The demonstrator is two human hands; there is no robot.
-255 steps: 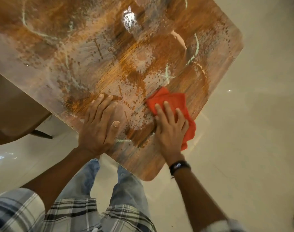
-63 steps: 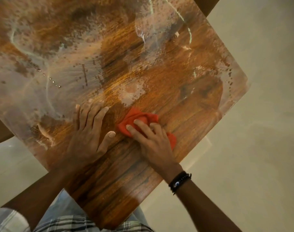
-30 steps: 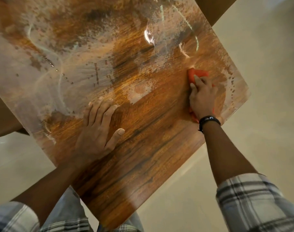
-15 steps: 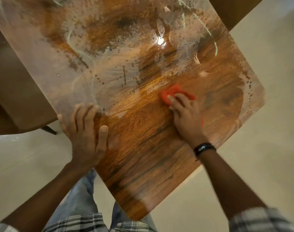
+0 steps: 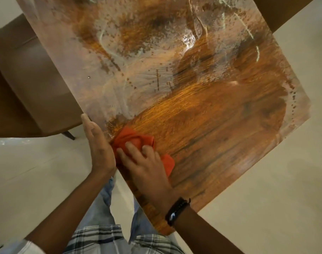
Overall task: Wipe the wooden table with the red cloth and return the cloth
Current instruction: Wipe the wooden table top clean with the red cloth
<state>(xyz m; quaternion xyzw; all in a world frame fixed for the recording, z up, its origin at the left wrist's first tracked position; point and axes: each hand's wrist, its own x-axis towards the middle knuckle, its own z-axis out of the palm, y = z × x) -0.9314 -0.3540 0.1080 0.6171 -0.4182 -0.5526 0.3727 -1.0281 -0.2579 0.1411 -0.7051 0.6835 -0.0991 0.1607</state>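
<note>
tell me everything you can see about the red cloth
The red cloth is a soft-looking orange-red fabric, bunched into folds, lying on the wooden table near its left edge. The right hand presses on it, covering its middle; cloth shows ahead of the hand and to its right. The left hand, at the table edge, lies right beside it.

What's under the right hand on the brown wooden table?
A crumpled red cloth, pressed onto the brown wooden table by the right hand. Its folds show beyond the fingertips and on the hand's right side; the part beneath the palm is covered.
</note>
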